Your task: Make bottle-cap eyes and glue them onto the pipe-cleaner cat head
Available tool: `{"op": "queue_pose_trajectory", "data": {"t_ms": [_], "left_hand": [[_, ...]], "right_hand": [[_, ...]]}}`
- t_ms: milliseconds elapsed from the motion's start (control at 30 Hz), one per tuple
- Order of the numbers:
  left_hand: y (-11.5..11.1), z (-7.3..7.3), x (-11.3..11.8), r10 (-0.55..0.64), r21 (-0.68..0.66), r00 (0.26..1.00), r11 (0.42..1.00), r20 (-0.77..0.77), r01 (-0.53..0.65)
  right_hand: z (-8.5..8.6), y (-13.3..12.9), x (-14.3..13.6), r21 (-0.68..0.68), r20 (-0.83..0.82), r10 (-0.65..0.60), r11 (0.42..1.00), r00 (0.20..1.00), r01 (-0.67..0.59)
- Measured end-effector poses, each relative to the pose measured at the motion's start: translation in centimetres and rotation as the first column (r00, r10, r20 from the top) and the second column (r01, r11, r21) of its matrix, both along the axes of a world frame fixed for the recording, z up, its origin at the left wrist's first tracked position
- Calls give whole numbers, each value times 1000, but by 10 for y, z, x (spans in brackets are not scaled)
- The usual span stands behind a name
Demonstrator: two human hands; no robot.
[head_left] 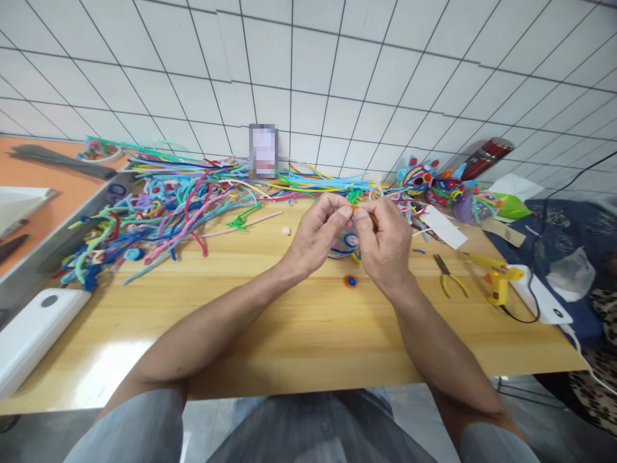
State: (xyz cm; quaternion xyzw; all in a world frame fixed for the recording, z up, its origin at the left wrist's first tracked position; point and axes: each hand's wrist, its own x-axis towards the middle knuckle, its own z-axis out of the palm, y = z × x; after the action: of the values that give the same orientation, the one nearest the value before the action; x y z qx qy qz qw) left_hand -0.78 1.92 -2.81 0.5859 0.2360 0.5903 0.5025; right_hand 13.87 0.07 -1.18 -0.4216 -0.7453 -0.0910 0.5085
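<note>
Pinching a small orange piece point(355, 207) between left hand point(317, 235) and right hand point(387, 241). Best worked with light, even pressure.

We see smooth wood with a glossy sheen on the tabletop point(289, 328), matt, fuzzy-looking stems point(193, 196) far left, and smooth plastic on the glue gun point(500, 283) at right.

I look from head height, forward and down. The wooden table point(294, 334) lies close below me, the tiled wall point(315, 64) beyond it.
</note>
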Motion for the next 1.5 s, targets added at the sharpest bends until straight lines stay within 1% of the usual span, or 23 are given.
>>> {"op": "queue_pose_trajectory", "data": {"t_ms": [67,133,200,300,367,467,533,600,633,700,800,900,1033,1133,1267,1400,1500], "left_hand": [[4,4,-7,31,132,992,991,-126,-14],[8,9,-15,86,244,966,969,-245,-24],[10,13,-20,128,306,941,951,-313,-28],[7,16,-21,171,334,931,941,-322,-57],[3,14,-18,179,309,941,947,-286,-86],[-2,7,-8,157,215,972,969,-173,-119],[-3,1,-2,128,132,989,984,-78,-117],[-2,-2,1,97,66,995,993,-17,-96],[-1,-2,1,74,45,997,996,-12,-74],[2,1,-3,12,32,999,999,-49,-11],[8,10,-12,-62,62,988,996,-142,71],[11,16,-19,-39,109,979,992,-200,62],[8,15,-17,16,124,983,992,-182,7],[3,9,-10,43,86,992,996,-118,-33],[-1,1,-1,81,17,996,997,-26,-80],[-2,-5,6,52,-69,996,997,69,-47],[-3,-5,7,25,-119,993,993,119,-11]], "right_hand": [[3,1,5,8,79,-20,1000,997,19],[6,1,9,14,154,-28,1000,988,27],[9,0,12,12,193,-14,1000,981,12],[10,-1,11,-7,162,30,1000,986,-29],[9,-2,8,-13,107,43,999,993,-42],[4,-2,2,-17,40,25,1000,999,-25],[1,-2,-1,-28,12,10,1000,1000,-10],[-1,-1,-1,-34,4,-1,999,1000,1],[-1,0,-1,-34,8,-6,999,1000,7],[0,1,2,-26,31,-17,1000,999,17],[3,2,6,-8,80,-22,1000,997,23],[5,2,7,-7,108,-8,1000,994,9],[3,0,3,-33,34,24,999,999,-23],[1,-1,-2,-46,-36,31,998,999,-32],[-2,-2,-6,-41,-74,39,998,997,-42],[-3,-2,-7,-44,-75,32,998,997,-35],[-3,-2,-6,-59,-41,6,998,999,-8]]}}
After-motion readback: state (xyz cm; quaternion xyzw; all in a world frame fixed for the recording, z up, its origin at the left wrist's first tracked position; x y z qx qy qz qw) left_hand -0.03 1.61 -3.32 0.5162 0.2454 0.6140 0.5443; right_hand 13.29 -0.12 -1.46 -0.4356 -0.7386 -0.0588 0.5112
